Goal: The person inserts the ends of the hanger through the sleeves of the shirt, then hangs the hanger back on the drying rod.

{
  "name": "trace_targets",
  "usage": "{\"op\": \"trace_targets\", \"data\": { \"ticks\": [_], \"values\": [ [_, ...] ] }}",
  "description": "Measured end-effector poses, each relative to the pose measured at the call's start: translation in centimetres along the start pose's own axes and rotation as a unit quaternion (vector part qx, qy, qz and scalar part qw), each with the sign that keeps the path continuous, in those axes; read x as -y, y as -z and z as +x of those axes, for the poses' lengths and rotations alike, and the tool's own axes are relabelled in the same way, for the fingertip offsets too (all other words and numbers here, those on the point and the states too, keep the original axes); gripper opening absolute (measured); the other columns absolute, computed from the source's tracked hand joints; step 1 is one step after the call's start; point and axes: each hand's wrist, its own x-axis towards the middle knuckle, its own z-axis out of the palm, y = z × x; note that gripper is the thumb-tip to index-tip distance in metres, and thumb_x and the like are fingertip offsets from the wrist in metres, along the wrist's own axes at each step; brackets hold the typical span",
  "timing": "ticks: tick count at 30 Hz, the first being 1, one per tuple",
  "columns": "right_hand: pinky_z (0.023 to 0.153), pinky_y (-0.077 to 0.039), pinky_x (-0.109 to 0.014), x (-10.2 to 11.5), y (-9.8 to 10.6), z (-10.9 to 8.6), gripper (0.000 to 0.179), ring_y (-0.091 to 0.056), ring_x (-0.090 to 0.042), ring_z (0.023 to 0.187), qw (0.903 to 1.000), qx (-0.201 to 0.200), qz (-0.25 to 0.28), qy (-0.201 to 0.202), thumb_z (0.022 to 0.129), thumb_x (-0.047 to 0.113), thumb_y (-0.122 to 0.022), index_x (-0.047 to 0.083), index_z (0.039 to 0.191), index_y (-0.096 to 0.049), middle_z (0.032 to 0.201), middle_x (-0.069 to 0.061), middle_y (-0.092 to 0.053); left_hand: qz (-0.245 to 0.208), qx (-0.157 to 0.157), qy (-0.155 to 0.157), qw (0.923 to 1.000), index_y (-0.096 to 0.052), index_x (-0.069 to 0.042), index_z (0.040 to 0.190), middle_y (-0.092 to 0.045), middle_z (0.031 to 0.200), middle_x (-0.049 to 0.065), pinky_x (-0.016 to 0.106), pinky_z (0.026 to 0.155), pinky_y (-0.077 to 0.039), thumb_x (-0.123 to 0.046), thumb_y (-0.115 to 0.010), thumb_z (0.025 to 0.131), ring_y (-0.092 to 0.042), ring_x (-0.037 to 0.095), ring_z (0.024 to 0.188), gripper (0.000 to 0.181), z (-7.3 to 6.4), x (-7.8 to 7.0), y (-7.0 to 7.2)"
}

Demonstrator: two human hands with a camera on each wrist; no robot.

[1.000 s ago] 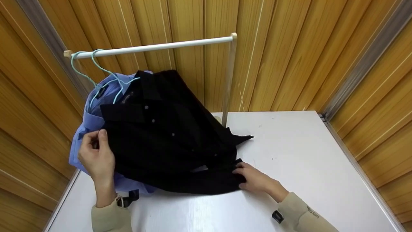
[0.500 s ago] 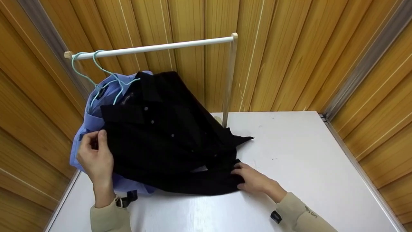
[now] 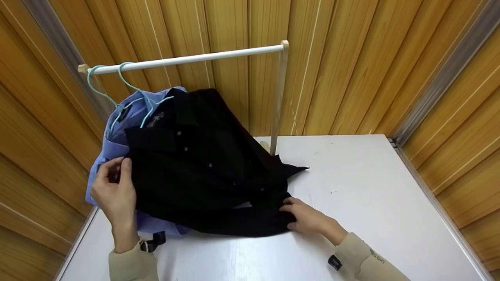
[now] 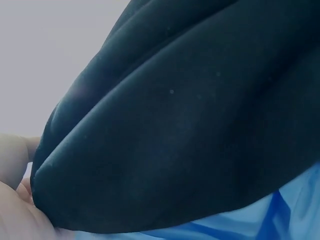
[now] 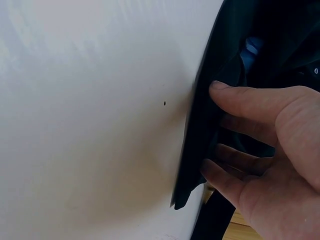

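A black button-up shirt [image 3: 218,179] hangs on a light-green hanger [image 3: 147,102], its body spread toward the right and its lower part on the white table. My left hand [image 3: 115,191] pinches the shirt's shoulder edge between thumb and fingers. In the left wrist view the black cloth [image 4: 165,135] fills most of the picture, fingertips hidden behind its edge. My right hand [image 3: 308,216] grips the end of a black sleeve [image 3: 250,222] low over the table; the right wrist view shows thumb and fingers on the cuff [image 5: 200,125]. Behind it hangs a blue shirt [image 3: 113,148] on a second hanger [image 3: 102,93].
Both hangers hook over the left part of a white rail [image 3: 203,57], whose right post [image 3: 279,97] stands at the back of the white table [image 3: 363,187]. Wood-panelled walls [image 3: 343,70] close in the back and both sides.
The front hanger's hook has shifted slightly right along the rail, and the black shirt's collar with it. My left hand has drifted a little left; my right hand stays at the cuff.
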Motion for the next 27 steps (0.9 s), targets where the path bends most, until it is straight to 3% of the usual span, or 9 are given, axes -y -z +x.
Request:
{"op": "trace_targets", "data": {
  "ticks": [3, 10, 23, 27],
  "values": [
    [0.108, -0.040, -0.053, 0.0, 0.0, -0.1, 0.047, -0.044, -0.040, 0.138, 1.0000, 0.001, 0.000, 0.000, 0.090, 0.004, -0.076, -0.003, 0.134, -0.063, 0.148, -0.022, -0.045, -0.002, 0.001, -0.003, 1.0000, -0.074, 0.007, 0.105, -0.063, 0.088, -0.001, 0.022, 0.073, -0.043, -0.010, -0.075, 0.095, -0.056, 0.009, 0.080, 0.020, 0.1, 1.0, 0.0],
    [0.109, -0.039, -0.055, 0.2, 0.4, -0.3, 0.047, -0.044, -0.042, 0.137, 1.0000, 0.005, 0.003, -0.001, 0.091, 0.005, -0.076, -0.002, 0.135, -0.062, 0.148, -0.023, -0.046, -0.012, -0.009, -0.019, 0.9997, -0.069, 0.013, 0.108, -0.065, 0.092, 0.011, 0.022, 0.076, -0.043, -0.003, -0.073, 0.095, -0.055, 0.008, 0.081, 0.021, -0.6, -2.0, 0.2],
    [0.105, -0.042, -0.055, -0.2, 1.4, -0.7, 0.045, -0.051, -0.040, 0.131, 0.9997, -0.011, 0.020, 0.012, 0.092, 0.006, -0.076, -0.001, 0.134, -0.062, 0.142, -0.022, -0.052, -0.005, -0.025, -0.050, 0.9984, -0.069, 0.015, 0.104, -0.063, 0.094, 0.025, 0.023, 0.077, -0.042, 0.000, -0.075, 0.091, -0.054, 0.008, 0.082, 0.021, -1.2, -2.9, 0.3],
    [0.106, -0.041, -0.055, -0.3, 1.8, -0.9, 0.046, -0.050, -0.041, 0.132, 0.9994, -0.015, 0.029, 0.005, 0.092, 0.007, -0.076, -0.001, 0.135, -0.062, 0.143, -0.022, -0.051, 0.004, -0.025, -0.083, 0.9963, -0.068, 0.016, 0.103, -0.061, 0.095, 0.026, 0.021, 0.078, -0.042, 0.002, -0.075, 0.091, -0.054, 0.010, 0.084, 0.019, -1.5, -3.4, 0.3]
  ]
}}
